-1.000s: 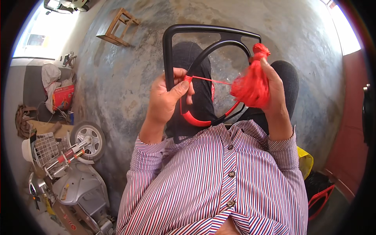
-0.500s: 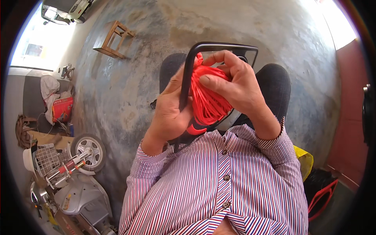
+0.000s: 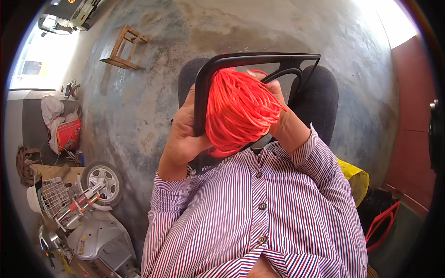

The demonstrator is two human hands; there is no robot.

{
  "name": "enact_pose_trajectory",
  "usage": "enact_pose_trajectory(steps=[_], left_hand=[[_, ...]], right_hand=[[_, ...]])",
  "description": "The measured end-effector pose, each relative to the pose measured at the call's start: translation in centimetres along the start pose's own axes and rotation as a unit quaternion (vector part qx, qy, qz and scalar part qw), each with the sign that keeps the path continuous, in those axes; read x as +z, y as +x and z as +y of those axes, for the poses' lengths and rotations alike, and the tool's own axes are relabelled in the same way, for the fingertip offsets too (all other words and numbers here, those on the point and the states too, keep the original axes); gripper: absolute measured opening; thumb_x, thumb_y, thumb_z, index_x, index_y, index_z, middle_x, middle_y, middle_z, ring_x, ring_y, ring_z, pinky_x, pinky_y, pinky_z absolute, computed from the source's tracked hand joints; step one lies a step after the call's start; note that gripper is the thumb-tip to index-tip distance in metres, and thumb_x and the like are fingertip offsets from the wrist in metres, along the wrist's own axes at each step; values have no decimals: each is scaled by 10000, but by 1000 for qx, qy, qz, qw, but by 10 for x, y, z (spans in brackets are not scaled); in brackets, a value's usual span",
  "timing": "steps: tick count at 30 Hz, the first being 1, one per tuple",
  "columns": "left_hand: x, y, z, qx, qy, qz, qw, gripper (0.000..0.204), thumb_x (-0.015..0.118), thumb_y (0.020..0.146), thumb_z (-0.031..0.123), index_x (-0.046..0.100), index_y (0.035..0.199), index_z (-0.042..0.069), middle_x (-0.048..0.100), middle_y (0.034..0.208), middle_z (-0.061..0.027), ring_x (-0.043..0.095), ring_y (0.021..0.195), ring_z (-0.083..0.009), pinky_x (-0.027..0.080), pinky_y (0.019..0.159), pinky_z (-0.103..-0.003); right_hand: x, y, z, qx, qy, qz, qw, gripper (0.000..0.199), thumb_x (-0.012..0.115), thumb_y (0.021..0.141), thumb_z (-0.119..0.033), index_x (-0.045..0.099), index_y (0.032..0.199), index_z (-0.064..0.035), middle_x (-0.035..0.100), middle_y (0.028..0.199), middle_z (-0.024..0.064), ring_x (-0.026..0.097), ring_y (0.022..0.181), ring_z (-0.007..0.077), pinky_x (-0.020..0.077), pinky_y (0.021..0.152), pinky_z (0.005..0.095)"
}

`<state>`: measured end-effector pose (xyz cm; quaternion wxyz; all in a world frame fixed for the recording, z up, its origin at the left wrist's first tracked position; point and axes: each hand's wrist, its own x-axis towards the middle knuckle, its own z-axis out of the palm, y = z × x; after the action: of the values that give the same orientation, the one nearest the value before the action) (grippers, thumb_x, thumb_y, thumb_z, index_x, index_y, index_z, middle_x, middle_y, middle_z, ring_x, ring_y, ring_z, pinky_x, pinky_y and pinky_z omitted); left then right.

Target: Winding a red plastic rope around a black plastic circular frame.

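A thick bundle of bright red cord [image 3: 241, 113] fills the left end of a black frame [image 3: 264, 57] over my lap. The many strands are gathered at the top and hang in loops. My left hand [image 3: 181, 136] is closed around the frame's left side, its thumb under the bundle and most of its fingers hidden. My right hand [image 3: 282, 116] is closed on the bundle from behind its right side; the cord covers much of that hand. A curved black bar [image 3: 289, 72] of the frame passes just above it. A blurred fingertip shows near the top of the cord.
On the concrete floor at the far left lies a wooden stool [image 3: 124, 47]. A silver scooter with a front wheel [image 3: 103, 184] stands at the near left, with bags [image 3: 68, 134] beyond it. A yellow bag [image 3: 356, 180] is by my right side, near a dark red door [image 3: 410, 125].
The red bundle has turned and come up closer, so more strands show. My right hand has moved from the front of the cord to behind it. The black frame has tilted with them.
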<state>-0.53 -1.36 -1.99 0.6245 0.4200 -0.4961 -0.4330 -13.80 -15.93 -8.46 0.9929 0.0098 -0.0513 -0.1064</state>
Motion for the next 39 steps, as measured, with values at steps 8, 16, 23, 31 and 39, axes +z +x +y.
enact_pose_trajectory(steps=[8, 16, 23, 31, 39], left_hand=[[-5, 0, -1, 8, 6, -3, 1000, 640, 746, 742, 7, 563, 1355, 10, 349, 1555, -171, 370, 1417, -289, 285, 1158, -395], [-7, -1, 0, 38, 78, 6, 996, 439, 767, 784, 95, 657, 1194, -15, 425, 1504, -148, 455, 1346, -265, 359, 1088, -365], [-16, -7, -2, 3, 116, 64, 991, 221, 769, 827, 171, 690, 959, 13, 530, 1365, -132, 537, 1217, -231, 402, 1000, -356], [-25, -14, 1, -131, 21, 95, 987, 223, 695, 884, 119, 641, 1080, 26, 625, 1097, -163, 630, 906, -195, 497, 830, -328], [-22, -8, 2, -118, 40, 72, 990, 327, 645, 916, 62, 531, 1222, 49, 643, 824, -113, 614, 684, -159, 516, 635, -282]], right_hand=[[-11, -6, 8, -25, -1, -13, 1000, 443, 548, 864, -258, 623, 1180, 43, 642, 1232, 211, 613, 1137, 330, 410, 1063, 475], [29, 16, 18, -138, -24, 170, 975, 214, 666, 911, -295, 649, 984, -95, 693, 961, 50, 676, 868, 188, 564, 812, 362], [-23, -11, -6, -229, -212, 283, 907, 320, 557, 847, -377, 616, 966, -86, 669, 1055, 90, 645, 977, 212, 503, 879, 382], [26, -47, -9, -191, -298, -63, 933, 475, 499, 871, -436, 472, 1054, 1, 625, 1051, 278, 644, 966, 380, 507, 896, 479], [51, -54, 9, -187, -397, 43, 898, 510, 375, 1007, -483, 451, 1130, 6, 587, 702, 128, 579, 627, 248, 497, 633, 378]])
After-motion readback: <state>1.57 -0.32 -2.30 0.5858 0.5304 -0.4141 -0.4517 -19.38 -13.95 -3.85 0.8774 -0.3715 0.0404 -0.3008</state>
